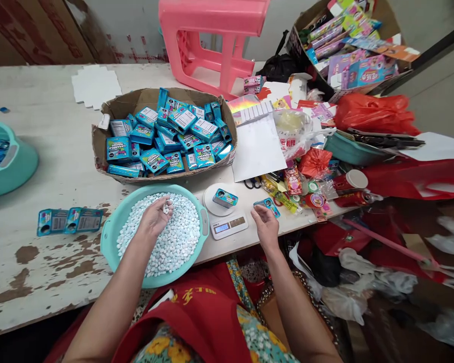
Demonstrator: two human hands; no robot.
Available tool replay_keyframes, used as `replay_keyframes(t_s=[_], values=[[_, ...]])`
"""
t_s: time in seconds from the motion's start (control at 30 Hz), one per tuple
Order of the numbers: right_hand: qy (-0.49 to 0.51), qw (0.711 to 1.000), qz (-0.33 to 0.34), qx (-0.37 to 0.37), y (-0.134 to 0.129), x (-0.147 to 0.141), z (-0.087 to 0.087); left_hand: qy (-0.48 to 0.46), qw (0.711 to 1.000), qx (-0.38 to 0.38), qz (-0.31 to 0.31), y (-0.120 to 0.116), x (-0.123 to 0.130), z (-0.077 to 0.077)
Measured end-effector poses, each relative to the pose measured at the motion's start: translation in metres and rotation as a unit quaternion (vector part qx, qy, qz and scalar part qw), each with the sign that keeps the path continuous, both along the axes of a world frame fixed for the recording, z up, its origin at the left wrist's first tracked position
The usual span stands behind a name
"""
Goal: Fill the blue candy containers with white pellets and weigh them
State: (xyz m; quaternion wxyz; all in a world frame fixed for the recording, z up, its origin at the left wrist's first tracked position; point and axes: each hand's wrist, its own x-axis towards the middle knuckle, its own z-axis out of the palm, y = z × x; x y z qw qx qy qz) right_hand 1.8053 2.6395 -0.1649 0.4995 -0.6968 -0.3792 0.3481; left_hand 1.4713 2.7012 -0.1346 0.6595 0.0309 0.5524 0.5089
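My left hand (pixel 158 217) is above a turquoise basin (pixel 106 242) full of small white candies (pixel 174 247). Its fingers are curled, with a few of the candies between the fingertips. At the table's front edge, my right hand (pixel 265 227) has its fingers closed at the near side of a small blue candy tin (pixel 270 205); part of the tin is hidden behind them. Between my hands is a small digital scale (pixel 234 228). Another blue tin (pixel 226 197) with a dark opening on top rests on the scale's round white plate (pixel 211 204).
Behind the basin, a cardboard box (pixel 166 179) holds many blue tins. Two tins (pixel 70 221) lie to the left, near another turquoise basin (pixel 22 161). A pink stool (pixel 212 55) lies at the back. Scissors (pixel 252 182), wrappers and a red bag (pixel 376 113) crowd the right.
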Motion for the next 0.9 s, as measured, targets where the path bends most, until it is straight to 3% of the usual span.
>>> replay_keyframes(t_s=[0.33, 0.57, 0.7, 0.8, 0.9], values=[[0.017, 0.999, 0.026, -0.009, 0.004, -0.005, -0.002, 0.021, 0.999, -0.004, -0.042, -0.002, 0.005, 0.0], [-0.087, 0.987, 0.136, 0.006, 0.043, -0.038, -0.004, 0.013, 0.999, -0.01, -0.042, -0.004, 0.019, 0.005], [-0.138, 0.972, 0.172, 0.084, 0.053, -0.064, 0.035, -0.014, 0.999, -0.013, -0.032, -0.007, 0.03, 0.016], [-0.226, 0.926, 0.246, 0.176, 0.046, -0.087, 0.073, -0.071, 0.997, 0.006, -0.03, -0.009, 0.038, 0.026], [-0.306, 0.87, 0.325, 0.211, 0.041, -0.11, 0.094, -0.092, 0.995, 0.014, -0.032, -0.01, 0.045, 0.032]])
